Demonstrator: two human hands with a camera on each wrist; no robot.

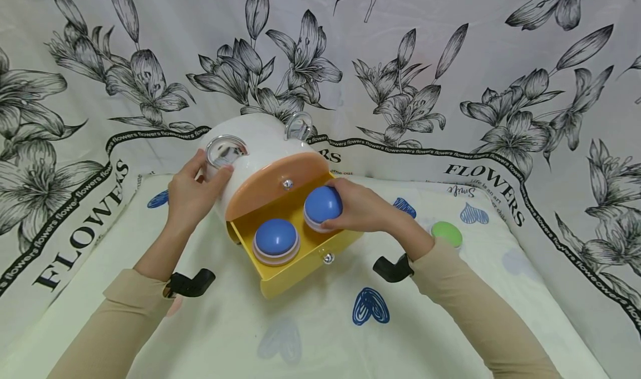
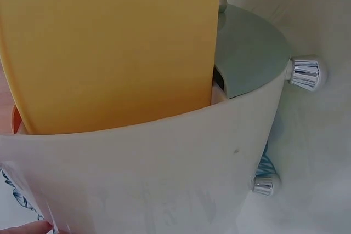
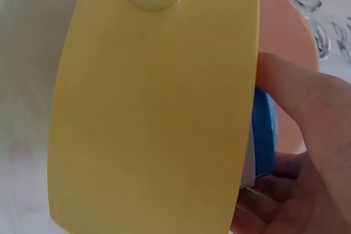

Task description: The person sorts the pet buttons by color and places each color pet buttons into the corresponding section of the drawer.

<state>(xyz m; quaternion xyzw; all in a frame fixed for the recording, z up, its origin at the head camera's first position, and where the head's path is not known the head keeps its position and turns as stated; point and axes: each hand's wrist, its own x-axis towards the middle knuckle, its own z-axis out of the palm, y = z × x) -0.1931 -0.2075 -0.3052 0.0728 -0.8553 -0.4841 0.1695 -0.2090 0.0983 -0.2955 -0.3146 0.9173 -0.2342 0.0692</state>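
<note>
A white rounded drawer box (image 1: 260,137) stands tilted on the bed-like cloth, its yellow drawer (image 1: 280,289) pulled out. Two round tubs with blue domed tops are in that drawer. My right hand (image 1: 363,205) grips the right blue-topped tub (image 1: 323,203), thumb at its near side and fingers behind, partly hidden. The left blue-topped tub (image 1: 276,239) rests untouched in the drawer. Against the box's left side lies my left hand (image 1: 192,192), thumb and fingers spread around a chrome ring (image 1: 225,151). Below the yellow drawer, the left wrist view shows a green drawer (image 2: 252,47).
An orange drawer front (image 1: 277,184) with a silver knob is closed above the yellow one. A green-topped tub (image 1: 447,234) sits to the right on the heart-patterned cloth (image 1: 320,334). Behind hangs a flower-printed curtain (image 1: 350,62). A second chrome ring (image 1: 299,126) stands on the box.
</note>
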